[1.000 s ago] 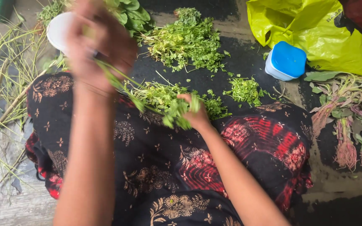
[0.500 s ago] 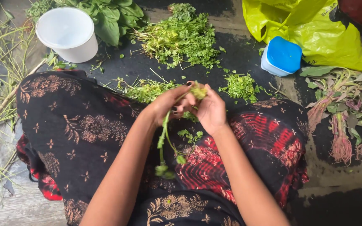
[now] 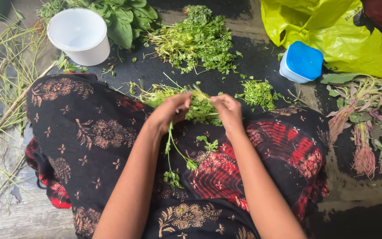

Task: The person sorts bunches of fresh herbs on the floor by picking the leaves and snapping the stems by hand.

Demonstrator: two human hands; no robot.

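My left hand (image 3: 169,110) and my right hand (image 3: 227,111) meet over my lap, both pinching one leafy green herb sprig (image 3: 173,152). Its stem hangs down from my left hand over the black and red patterned cloth (image 3: 85,132), and its top sticks up between my fingers. Just beyond my hands lies a small heap of picked green leaves (image 3: 166,94). A second small heap of leaves (image 3: 258,92) lies to the right of it.
A white plastic cup (image 3: 80,37) stands at the back left beside broad green leaves (image 3: 124,20). A large herb pile (image 3: 197,42) lies at the back. A blue-lidded tub (image 3: 300,62) sits by a yellow bag (image 3: 332,33). Bare stalks (image 3: 1,88) lie left, red-rooted greens (image 3: 368,119) right.
My left hand, raised near the cup a second ago, came down to my lap. Both hands now hold the sprig together, slightly farther forward than half a second ago.
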